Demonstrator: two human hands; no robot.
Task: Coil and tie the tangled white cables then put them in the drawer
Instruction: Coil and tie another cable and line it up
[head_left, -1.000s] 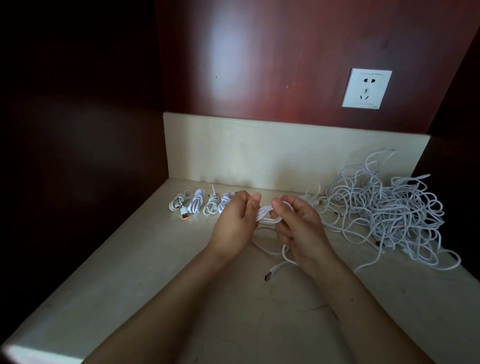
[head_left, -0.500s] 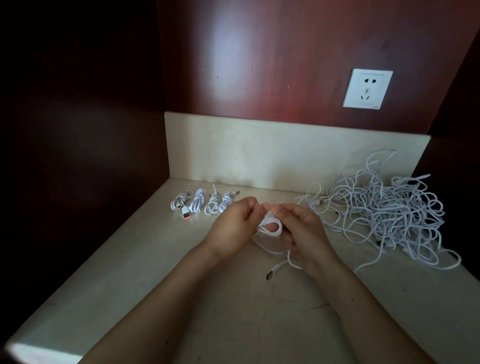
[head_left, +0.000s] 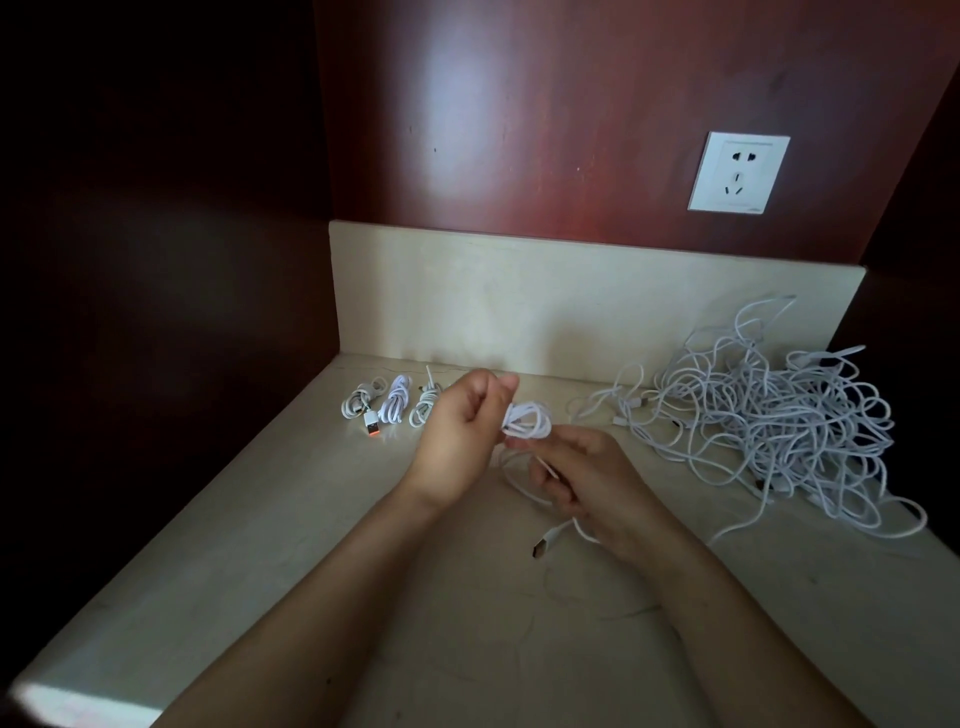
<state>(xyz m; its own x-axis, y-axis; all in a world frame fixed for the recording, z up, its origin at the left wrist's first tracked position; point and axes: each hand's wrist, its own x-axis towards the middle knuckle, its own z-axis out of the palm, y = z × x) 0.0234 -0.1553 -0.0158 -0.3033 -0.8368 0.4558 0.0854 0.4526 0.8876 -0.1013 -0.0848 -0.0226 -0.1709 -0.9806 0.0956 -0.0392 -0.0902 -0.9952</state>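
Note:
My left hand (head_left: 460, 436) grips a small coil of white cable (head_left: 530, 420) above the cream counter. Just below and right of it, my right hand (head_left: 587, 480) pinches the loose tail of the same cable; its free plug end (head_left: 543, 545) hangs near my right wrist. A large tangle of white cables (head_left: 769, 415) lies heaped at the right of the counter. Three tied white bundles (head_left: 395, 405) lie in a row to the left of my left hand, one with an orange plug (head_left: 372, 428). No drawer is in view.
The counter (head_left: 260, 561) sits in a corner, with a dark panel on the left and a cream backsplash (head_left: 519, 301) behind. A white wall socket (head_left: 737, 172) is mounted on the red-brown wall above the tangle.
My right hand has dropped down and back from the coil, drawing the cable's tail toward me. The left hand keeps the coil and has lifted slightly.

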